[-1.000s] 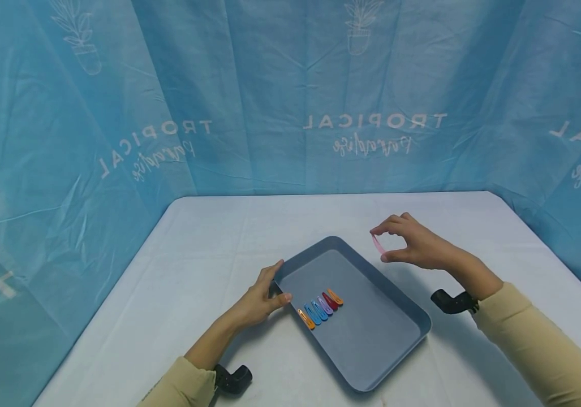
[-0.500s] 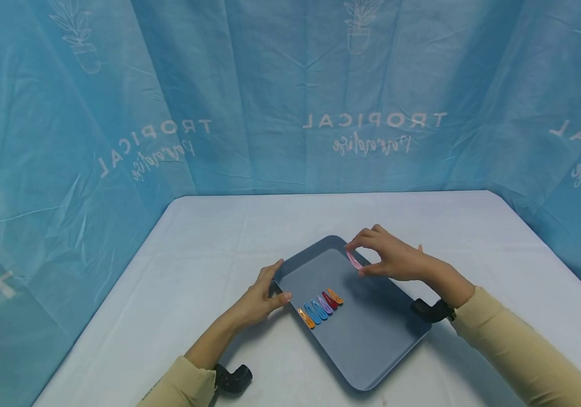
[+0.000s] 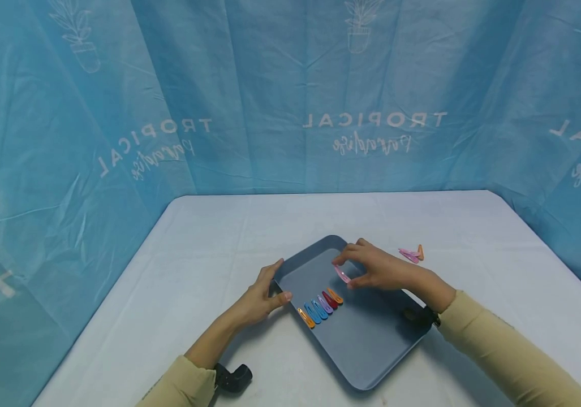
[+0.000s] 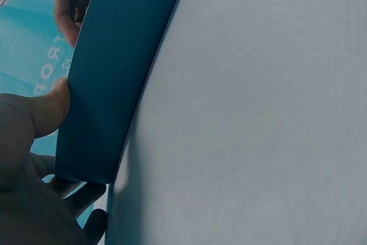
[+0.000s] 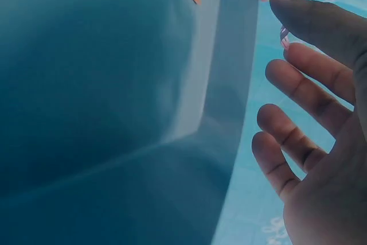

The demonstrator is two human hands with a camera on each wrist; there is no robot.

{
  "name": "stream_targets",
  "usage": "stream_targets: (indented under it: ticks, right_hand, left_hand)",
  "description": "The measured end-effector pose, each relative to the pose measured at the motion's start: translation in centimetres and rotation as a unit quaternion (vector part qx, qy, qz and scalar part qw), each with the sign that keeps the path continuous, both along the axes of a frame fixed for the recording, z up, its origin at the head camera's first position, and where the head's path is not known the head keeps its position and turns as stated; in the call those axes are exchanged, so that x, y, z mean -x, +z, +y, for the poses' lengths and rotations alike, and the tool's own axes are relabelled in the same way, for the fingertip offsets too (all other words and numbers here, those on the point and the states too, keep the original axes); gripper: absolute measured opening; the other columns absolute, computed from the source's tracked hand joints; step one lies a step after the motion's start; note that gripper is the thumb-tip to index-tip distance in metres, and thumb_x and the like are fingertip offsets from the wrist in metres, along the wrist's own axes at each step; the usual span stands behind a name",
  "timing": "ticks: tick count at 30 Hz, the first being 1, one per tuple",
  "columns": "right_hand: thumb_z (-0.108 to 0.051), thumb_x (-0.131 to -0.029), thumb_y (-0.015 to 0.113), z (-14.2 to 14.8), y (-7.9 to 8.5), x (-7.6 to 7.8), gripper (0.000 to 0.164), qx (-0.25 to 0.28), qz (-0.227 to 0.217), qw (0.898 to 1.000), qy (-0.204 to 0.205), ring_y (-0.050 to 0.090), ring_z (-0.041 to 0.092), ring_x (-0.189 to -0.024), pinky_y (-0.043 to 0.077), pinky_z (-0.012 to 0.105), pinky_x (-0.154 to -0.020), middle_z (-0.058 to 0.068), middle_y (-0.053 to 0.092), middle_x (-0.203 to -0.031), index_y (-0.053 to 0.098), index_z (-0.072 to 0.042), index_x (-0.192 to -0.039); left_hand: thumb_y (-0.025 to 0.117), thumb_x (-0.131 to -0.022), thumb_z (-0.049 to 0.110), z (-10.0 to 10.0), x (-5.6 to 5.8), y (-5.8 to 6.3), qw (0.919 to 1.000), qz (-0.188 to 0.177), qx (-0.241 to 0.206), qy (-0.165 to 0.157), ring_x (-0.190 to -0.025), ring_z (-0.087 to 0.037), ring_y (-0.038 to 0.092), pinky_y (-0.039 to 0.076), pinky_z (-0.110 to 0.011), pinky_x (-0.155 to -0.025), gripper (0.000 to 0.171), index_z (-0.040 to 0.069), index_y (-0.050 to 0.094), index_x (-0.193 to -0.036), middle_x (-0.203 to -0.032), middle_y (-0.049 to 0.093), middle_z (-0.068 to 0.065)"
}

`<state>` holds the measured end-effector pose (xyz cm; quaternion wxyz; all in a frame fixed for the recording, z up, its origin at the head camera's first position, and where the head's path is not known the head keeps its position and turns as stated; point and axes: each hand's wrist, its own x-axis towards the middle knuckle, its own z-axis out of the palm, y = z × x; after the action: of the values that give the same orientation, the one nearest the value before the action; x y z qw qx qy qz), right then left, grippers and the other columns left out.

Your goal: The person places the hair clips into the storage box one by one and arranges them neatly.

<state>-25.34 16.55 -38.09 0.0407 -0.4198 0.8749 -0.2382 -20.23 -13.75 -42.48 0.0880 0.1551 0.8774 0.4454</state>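
Between thumb and index finger, my right hand (image 3: 381, 269) pinches a pink snap hair clip (image 3: 341, 274) by its two ends, above the grey tray (image 3: 366, 353). In the right wrist view only a bit of the pink clip (image 5: 284, 37) shows between thumb and finger. My left hand (image 3: 258, 299) grips the tray's left corner, thumb on the rim and fingers round the outside. A slanted row of snap clips lies in the tray: orange (image 3: 306, 318), two blue, lilac (image 3: 325, 304), red (image 3: 330, 300) and another orange (image 3: 335, 295) nearest my right hand.
On the white-covered table (image 3: 209, 243), beyond the tray's right side, lie pink clips (image 3: 409, 255) and an orange clip (image 3: 420, 252). Blue printed cloth (image 3: 270, 102) hangs behind and at the sides. Black wrist cameras (image 3: 234, 379) sit on both wrists.
My right hand has brought the pink clip left and down, from beyond the tray's right rim to over the tray near the row. The left hand and tray stay put.
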Motion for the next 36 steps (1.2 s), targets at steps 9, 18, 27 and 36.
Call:
stream_targets:
  ticks: [9,18,27,36]
  right_hand:
    - [-0.025,-0.08,0.075,-0.8,-0.8,-0.2,0.048,-0.035,-0.01,0.999,-0.001,0.045,0.017,-0.11,0.05,0.036,-0.087,-0.002,0.058,-0.121,0.06,-0.015,-0.125]
    - [-0.027,-0.082,0.074,-0.9,-1.5,-0.3,0.046,-0.066,-0.013,0.998,0.012,0.046,0.017,-0.11,0.048,0.034,-0.089,-0.002,0.058,-0.122,0.06,-0.014,-0.124]
    - [-0.029,-0.081,0.074,-1.0,-2.0,-0.3,0.045,-0.09,-0.014,0.996,0.011,0.046,0.015,-0.106,0.047,0.034,-0.091,-0.002,0.059,-0.118,0.061,-0.017,-0.122]
    - [-0.031,-0.081,0.074,-1.2,-1.9,-0.4,0.044,-0.106,-0.006,0.994,0.016,0.046,0.015,-0.103,0.046,0.032,-0.088,-0.002,0.059,-0.116,0.062,-0.017,-0.121]
  left_hand:
    - [0.062,-0.091,0.028,-0.1,0.0,0.0,1.0,-0.001,-0.005,-0.004,-0.141,-0.045,0.02,0.023,-0.068,-0.105,0.077,0.016,0.016,-0.153,-0.154,0.021,-0.018]
    - [0.062,-0.091,0.028,-0.1,0.0,-0.1,1.0,0.002,-0.002,-0.006,-0.141,-0.045,0.02,0.026,-0.066,-0.105,0.078,0.016,0.015,-0.153,-0.154,0.021,-0.018]
    - [0.062,-0.091,0.029,0.0,0.1,-0.1,1.0,0.002,0.0,-0.006,-0.142,-0.045,0.019,0.025,-0.065,-0.107,0.079,0.016,0.014,-0.153,-0.154,0.02,-0.018]
    - [0.062,-0.091,0.029,0.0,0.0,0.0,1.0,0.002,-0.002,-0.005,-0.142,-0.044,0.018,0.022,-0.067,-0.107,0.079,0.016,0.015,-0.153,-0.154,0.021,-0.017]
